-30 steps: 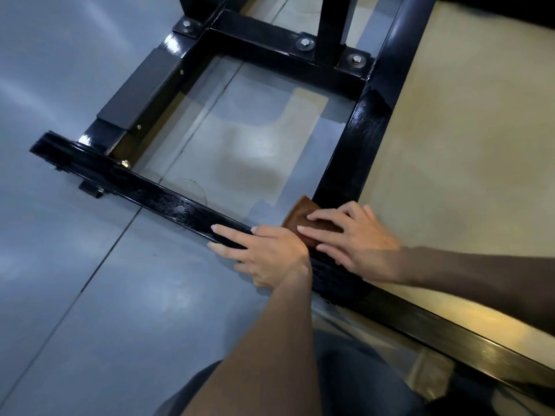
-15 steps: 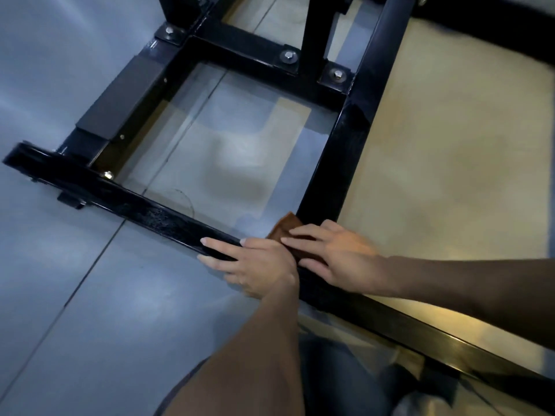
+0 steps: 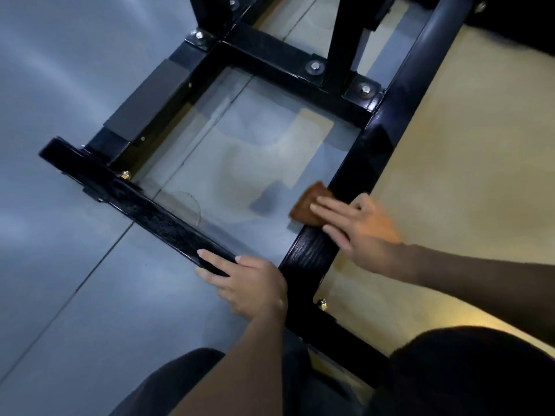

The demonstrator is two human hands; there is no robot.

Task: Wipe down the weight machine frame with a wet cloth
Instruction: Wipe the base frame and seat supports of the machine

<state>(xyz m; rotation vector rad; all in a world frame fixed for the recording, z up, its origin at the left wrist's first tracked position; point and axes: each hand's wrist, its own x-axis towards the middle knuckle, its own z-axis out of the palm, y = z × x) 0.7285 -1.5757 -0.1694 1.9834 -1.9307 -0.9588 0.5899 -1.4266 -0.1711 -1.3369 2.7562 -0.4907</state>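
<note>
The left hand (image 3: 255,283) lies flat, fingers straight, braced on the glossy black steel front rail of the machine frame (image 3: 168,223), holding nothing. To its right, the right hand (image 3: 360,226) presses a brown folded wet cloth (image 3: 306,205) with straight fingers onto the long black side rail (image 3: 369,157), the cloth poking out beyond the fingertips. The wiping step seems underway along this side rail; the next move likely calls for sliding the cloth farther up it, toward the bolted crossbar (image 3: 288,55). Compared with half a second ago, the cloth hand has left the corner joint beside the left hand and moved up the rail.
</note>
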